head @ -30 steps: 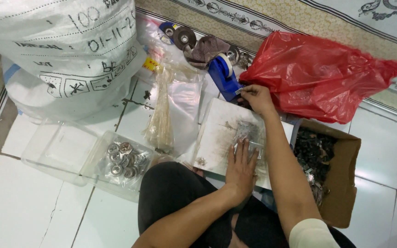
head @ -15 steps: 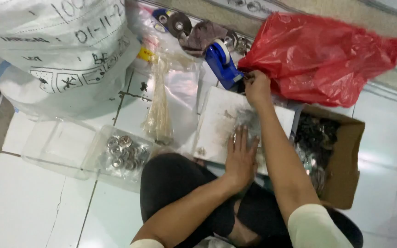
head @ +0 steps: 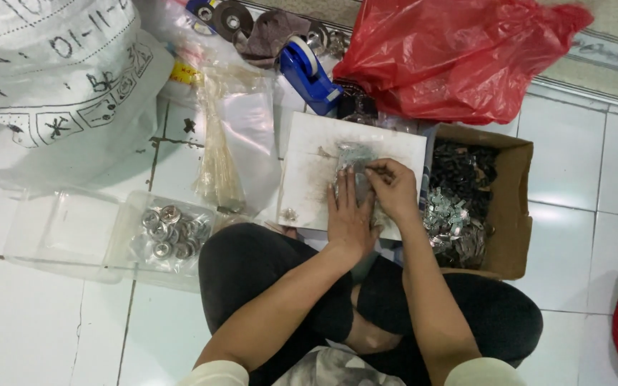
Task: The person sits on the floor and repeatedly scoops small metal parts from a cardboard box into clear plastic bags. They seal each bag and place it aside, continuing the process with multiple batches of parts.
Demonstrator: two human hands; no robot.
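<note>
White floor tiles carry a board (head: 309, 179), on which a small clear bag (head: 352, 161) is pinned flat under the open left hand (head: 348, 218) while the right hand (head: 393, 187) pinches its top edge, steadying it.

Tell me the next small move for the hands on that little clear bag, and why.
Probably press the bag's end shut: the left hand lies flat on the small clear bag on the white board, while the right hand pinches its upper part.
</note>
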